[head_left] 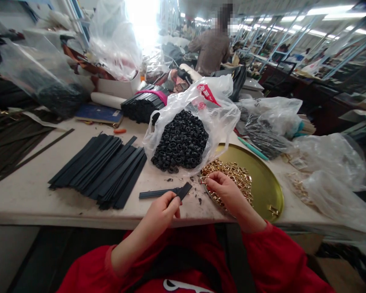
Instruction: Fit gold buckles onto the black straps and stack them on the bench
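Observation:
My left hand (166, 206) is closed on a short black strap (184, 191), pinched between thumb and fingers above the table's front edge. Behind that hand, a black strip (152, 194) lies on the tabletop; whether it joins the held strap is hard to make out. Over the left side of a round gold tray (266, 179), my right hand (224, 189) pinches a small gold buckle (203, 179) at its fingertips. A heap of gold buckles (239, 179) fills the tray's left part. Left of my hands lies a pile of black straps (94, 167).
An open plastic bag (222, 110) of black loops (183, 140) stands behind my hands. A teal tool (253, 148) lies behind the tray, with plastic bags (332, 162) to its right. A banded black bundle (143, 103) and blue notebook (99, 114) lie farther back. A person (212, 49) is beyond.

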Available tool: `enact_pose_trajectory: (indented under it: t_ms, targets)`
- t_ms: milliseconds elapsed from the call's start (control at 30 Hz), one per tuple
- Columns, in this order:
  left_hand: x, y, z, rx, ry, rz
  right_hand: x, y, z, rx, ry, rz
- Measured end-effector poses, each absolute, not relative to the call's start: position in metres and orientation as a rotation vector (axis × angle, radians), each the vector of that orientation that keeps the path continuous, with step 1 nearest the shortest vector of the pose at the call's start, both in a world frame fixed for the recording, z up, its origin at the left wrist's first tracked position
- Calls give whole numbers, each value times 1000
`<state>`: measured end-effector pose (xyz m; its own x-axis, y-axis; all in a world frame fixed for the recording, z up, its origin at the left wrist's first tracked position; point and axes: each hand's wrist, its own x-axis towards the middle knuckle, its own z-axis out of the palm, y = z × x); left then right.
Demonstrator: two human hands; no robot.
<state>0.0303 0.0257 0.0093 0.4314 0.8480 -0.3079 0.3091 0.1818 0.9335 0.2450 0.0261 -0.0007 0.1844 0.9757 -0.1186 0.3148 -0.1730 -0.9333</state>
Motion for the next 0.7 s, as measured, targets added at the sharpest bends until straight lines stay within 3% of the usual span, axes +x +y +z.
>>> enact_pose_trajectory:
  t_ms: [100, 233, 700]
  targets:
    - [32, 28, 11, 1389, 1135, 619, 222, 13, 6, -1379, -987, 1406]
    - [28, 23, 16, 1448, 1124, 666, 191, -4, 11, -1260, -922, 1564]
    - [16, -2, 29, 1459, 1172, 681, 169, -30, 23, -1267, -1104, 1500]
